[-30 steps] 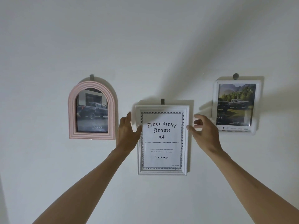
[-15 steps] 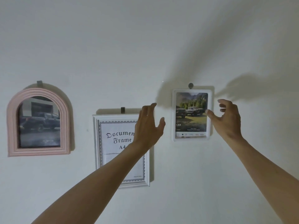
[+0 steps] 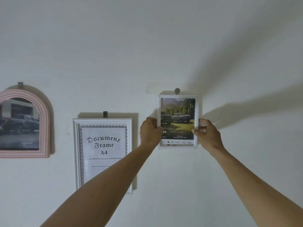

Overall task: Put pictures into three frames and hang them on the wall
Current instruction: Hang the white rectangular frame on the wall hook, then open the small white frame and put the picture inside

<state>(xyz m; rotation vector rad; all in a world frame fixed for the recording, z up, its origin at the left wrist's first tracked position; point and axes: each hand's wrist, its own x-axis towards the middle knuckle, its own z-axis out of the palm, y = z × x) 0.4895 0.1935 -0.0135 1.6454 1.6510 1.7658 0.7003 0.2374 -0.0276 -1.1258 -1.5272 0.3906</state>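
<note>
Both hands have moved from open air onto the small white frame. On the wall, a pink arched frame and a document frame hang, each holding a picture. Left hand and right hand pinch the small frame's side edges. It looks light, stiff and breakable.

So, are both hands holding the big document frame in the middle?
No, the left hand and right hand grip the sides of the small white frame with the truck picture.
</note>
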